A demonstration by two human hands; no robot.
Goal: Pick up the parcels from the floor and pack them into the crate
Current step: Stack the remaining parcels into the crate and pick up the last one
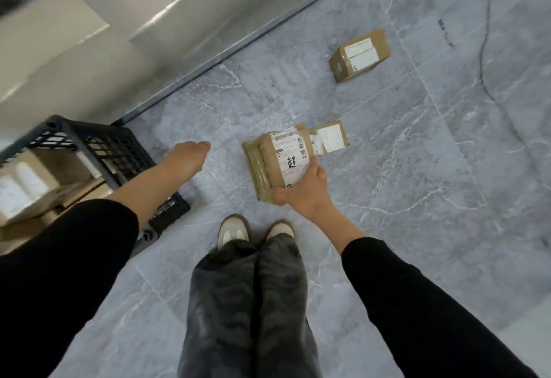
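My right hand [304,188] grips a taped brown cardboard parcel [277,163] with a white shipping label, holding it by its near corner just above the grey floor. Behind it a smaller brown parcel [329,137] lies on the floor, partly hidden. A third brown parcel [359,54] sits farther back. My left hand [190,157] reaches forward with fingers together and holds nothing, to the right of the dark plastic crate [98,142]. Several parcels [26,190] lie inside the crate at the left.
A pale wall with a dark baseboard [238,47] runs diagonally behind the crate. My feet in light shoes [256,233] stand just in front of the held parcel. The grey marble-patterned floor [432,184] stretches to the right.
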